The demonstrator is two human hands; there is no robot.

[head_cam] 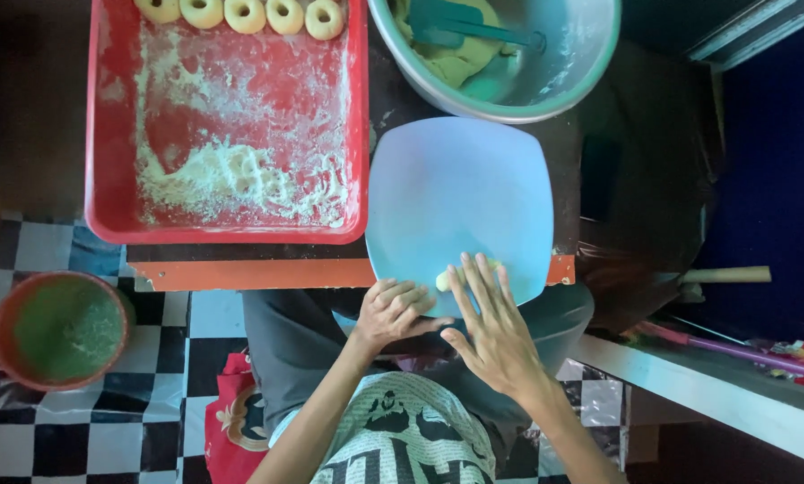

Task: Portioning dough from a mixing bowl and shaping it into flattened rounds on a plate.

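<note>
Dough piece [445,279] under our flat, unclenched right hand [491,327] on pale blue plate [456,193]; left hand [393,314] curled beside it, gripping nothing. Checkered floor [164,403] below plate; five dough rings [245,14] in red tray [106,134] left of plate.

Red and multicoloured printed packet [801,358] at the far right edge, beside the white ledge [716,394].

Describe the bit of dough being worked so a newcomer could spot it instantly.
Start at the pale blue square plate beside the red tray. At its near edge, under the right hand, lies a small yellow dough piece, unshaped, unlike the tray's dough rings.
</note>
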